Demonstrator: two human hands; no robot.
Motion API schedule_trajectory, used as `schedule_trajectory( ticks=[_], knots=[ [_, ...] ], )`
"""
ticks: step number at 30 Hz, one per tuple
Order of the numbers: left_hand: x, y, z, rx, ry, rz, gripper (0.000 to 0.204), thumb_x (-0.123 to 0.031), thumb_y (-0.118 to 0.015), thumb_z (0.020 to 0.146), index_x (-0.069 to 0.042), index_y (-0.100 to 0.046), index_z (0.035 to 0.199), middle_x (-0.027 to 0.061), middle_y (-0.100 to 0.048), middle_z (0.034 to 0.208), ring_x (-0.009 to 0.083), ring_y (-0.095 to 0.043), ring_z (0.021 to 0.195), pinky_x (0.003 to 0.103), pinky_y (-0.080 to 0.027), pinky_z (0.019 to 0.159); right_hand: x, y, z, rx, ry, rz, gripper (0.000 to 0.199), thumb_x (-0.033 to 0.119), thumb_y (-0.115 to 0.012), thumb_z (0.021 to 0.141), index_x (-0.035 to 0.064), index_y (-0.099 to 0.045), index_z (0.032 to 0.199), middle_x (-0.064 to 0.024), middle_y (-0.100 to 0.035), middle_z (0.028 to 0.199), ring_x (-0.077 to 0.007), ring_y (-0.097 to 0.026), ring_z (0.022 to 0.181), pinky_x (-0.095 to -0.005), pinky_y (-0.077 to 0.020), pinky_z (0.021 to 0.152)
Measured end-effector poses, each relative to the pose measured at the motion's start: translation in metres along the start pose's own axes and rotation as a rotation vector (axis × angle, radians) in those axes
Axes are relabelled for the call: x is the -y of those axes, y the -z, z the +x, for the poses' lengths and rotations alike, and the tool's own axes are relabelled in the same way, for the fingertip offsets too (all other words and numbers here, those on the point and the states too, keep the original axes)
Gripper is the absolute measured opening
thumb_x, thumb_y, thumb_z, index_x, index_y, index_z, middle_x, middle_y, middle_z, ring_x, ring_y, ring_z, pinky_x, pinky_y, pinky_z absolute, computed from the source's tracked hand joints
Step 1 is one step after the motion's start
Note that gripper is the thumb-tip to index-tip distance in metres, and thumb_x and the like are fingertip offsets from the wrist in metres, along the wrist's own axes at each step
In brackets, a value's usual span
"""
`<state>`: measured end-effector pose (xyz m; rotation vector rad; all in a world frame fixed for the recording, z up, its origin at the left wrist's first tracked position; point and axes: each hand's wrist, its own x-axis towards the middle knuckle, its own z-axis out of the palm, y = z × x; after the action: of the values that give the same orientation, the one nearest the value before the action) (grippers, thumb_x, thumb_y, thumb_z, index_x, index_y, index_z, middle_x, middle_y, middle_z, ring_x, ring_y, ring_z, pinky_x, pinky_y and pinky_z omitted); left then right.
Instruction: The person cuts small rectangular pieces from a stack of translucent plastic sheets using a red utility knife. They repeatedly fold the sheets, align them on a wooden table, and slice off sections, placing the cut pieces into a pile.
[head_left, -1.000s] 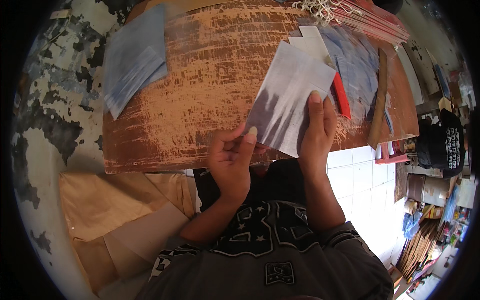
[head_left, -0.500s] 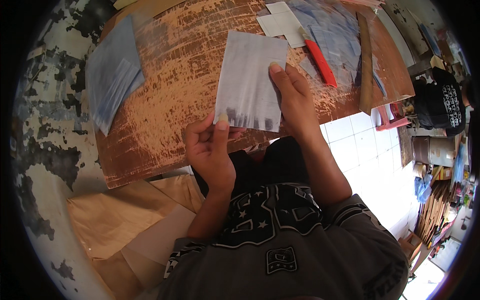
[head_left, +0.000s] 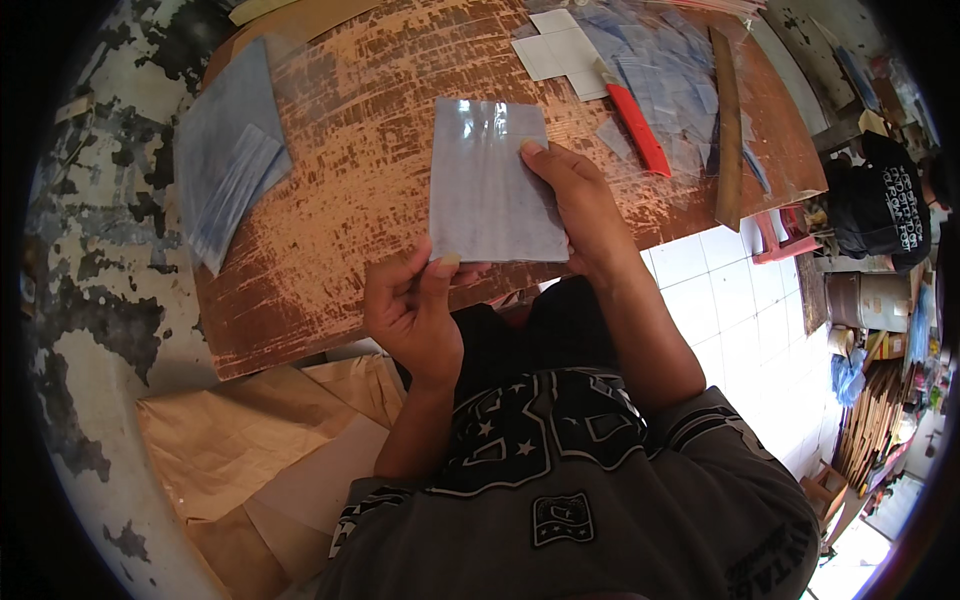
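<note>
I hold a rectangular grey-blue glossy sheet (head_left: 490,180) over the worn brown wooden table (head_left: 350,170). My left hand (head_left: 415,305) pinches its lower left corner between thumb and fingers. My right hand (head_left: 580,205) grips its right edge, fingers on top. The sheet lies nearly flat, close above the table's near edge.
A stack of grey-blue sheets (head_left: 225,165) lies at the table's left. At the far right are a red-handled cutter (head_left: 632,118), a wooden ruler (head_left: 727,125), white cut pieces (head_left: 562,50) and clear plastic sheets. Brown paper (head_left: 250,450) lies on the floor at lower left; clutter crowds the right.
The sheet has turned from a tilt to squarer with the table and sits more to the left and centre. Both hands kept hold of it.
</note>
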<state>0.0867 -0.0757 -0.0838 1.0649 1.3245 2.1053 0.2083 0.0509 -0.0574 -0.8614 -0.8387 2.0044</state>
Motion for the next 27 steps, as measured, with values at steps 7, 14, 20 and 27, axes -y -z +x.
schedule_trajectory(
  ticks=[7, 14, 20, 27],
  knots=[
    [0.001, 0.007, 0.000, 0.003, -0.034, 0.026, 0.009, 0.004, -0.058, 0.098, 0.005, -0.056, 0.106, 0.0168, -0.066, 0.089, 0.0254, -0.073, 0.071, 0.039, -0.066, 0.072, -0.002, 0.004, 0.002, 0.046, -0.021, -0.076, 0.032, 0.023, -0.050, 0.105, -0.0037, -0.062, 0.117, -0.0083, -0.070, 0.098, -0.0123, -0.067, 0.084, -0.0274, -0.0531, 0.076],
    [0.005, 0.012, -0.004, 0.040, -0.095, 0.001, 0.010, 0.008, -0.057, 0.096, 0.006, -0.055, 0.106, 0.0179, -0.064, 0.093, 0.0244, -0.072, 0.072, 0.042, -0.067, 0.070, -0.002, 0.004, 0.003, 0.057, -0.024, -0.092, 0.035, 0.026, -0.049, 0.107, -0.0042, -0.060, 0.122, -0.0082, -0.070, 0.100, -0.0117, -0.067, 0.085, -0.0266, -0.0526, 0.078],
    [-0.001, 0.018, -0.004, 0.049, 0.088, -0.122, 0.031, 0.008, -0.059, 0.093, 0.003, -0.048, 0.122, 0.0155, -0.067, 0.093, 0.0230, -0.071, 0.072, 0.038, -0.066, 0.070, 0.000, 0.001, -0.003, 0.121, 0.126, -0.150, 0.039, 0.028, -0.049, 0.108, -0.0037, -0.058, 0.129, -0.0068, -0.069, 0.108, -0.0094, -0.064, 0.097, -0.0262, -0.0509, 0.085],
    [-0.021, 0.025, 0.016, 0.199, 0.421, -0.203, 0.064, -0.002, -0.058, 0.094, -0.001, -0.031, 0.153, 0.0110, -0.070, 0.095, 0.0152, -0.068, 0.074, 0.028, -0.060, 0.062, -0.007, 0.003, -0.005, 0.133, 0.266, -0.353, 0.036, 0.028, -0.049, 0.109, -0.0027, -0.061, 0.124, -0.0038, -0.068, 0.104, -0.0082, -0.059, 0.095, -0.0269, -0.0485, 0.086]
  ],
)
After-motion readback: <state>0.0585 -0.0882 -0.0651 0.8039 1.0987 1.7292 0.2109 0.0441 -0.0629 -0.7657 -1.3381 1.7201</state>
